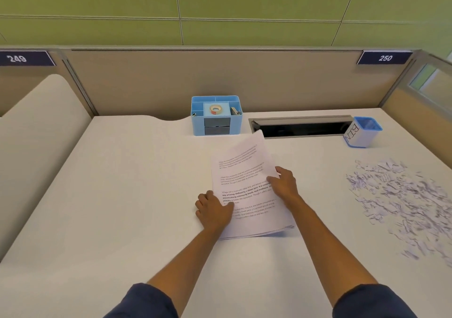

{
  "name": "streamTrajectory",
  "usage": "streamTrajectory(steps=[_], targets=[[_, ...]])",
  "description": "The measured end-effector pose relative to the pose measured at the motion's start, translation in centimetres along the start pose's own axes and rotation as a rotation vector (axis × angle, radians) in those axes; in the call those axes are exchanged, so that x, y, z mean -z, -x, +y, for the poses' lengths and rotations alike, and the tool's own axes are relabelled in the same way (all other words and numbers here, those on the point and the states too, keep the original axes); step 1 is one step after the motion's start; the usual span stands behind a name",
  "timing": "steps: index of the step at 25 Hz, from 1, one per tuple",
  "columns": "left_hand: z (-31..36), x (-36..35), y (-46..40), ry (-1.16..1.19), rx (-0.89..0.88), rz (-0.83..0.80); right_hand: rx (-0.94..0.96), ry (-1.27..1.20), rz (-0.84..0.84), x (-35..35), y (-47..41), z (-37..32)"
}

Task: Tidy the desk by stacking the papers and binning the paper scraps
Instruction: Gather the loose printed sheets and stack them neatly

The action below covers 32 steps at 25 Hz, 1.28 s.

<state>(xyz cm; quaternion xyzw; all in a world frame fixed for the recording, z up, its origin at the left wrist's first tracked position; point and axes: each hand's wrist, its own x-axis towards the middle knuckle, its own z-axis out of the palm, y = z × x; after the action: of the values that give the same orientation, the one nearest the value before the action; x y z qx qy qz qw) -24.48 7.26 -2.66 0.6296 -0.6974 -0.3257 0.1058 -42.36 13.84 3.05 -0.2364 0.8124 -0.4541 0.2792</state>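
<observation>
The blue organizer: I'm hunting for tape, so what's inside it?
In the blue organizer, a tape roll lies in the middle compartment and a small metallic item, unclear, sits on its right. The two grey drawers are shut, contents hidden.

The single head-worn wide-angle camera looks forward and steeply down over the white desk [122, 195]. Both forearms enter from the bottom edge. The partition wall [195, 78] bounds the far side. No second view exists.

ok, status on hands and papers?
Both hands, left and right, gripping paper stack. Scraps unbinned, bin beyond. Nothing in the way.
</observation>
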Motion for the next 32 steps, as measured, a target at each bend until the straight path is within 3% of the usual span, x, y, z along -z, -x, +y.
streamTrajectory(steps=[4,8,10,13,17,25,32], targets=[[0.9,3.8,-3.1,0.699,0.179,-0.122,0.189,-0.145,-0.049,1.3,1.7,-0.7],[2.8,9.0,-4.4,1.025,-0.044,-0.365,0.262,-0.334,-0.107,2.4,2.4,-1.7],[4.0,10.4,-3.9,1.038,-0.147,-0.366,0.303,-0.353,-0.142,2.9,2.5,-2.3],[5.0,10.7,-2.0,1.054,-0.241,-0.224,0.346,-0.314,-0.191,3.4,2.2,-2.5],[5.0,10.2,0.5,1.039,-0.275,-0.133,0.368,-0.255,-0.232,3.7,2.3,-2.4],[10.3,15.1,2.8,0.986,-0.408,-0.055,0.539,-0.498,-0.074,7.0,3.7,-9.2],[11.3,14.7,3.2,0.990,-0.403,0.045,0.474,-0.550,-0.058,7.2,4.6,-10.9]])
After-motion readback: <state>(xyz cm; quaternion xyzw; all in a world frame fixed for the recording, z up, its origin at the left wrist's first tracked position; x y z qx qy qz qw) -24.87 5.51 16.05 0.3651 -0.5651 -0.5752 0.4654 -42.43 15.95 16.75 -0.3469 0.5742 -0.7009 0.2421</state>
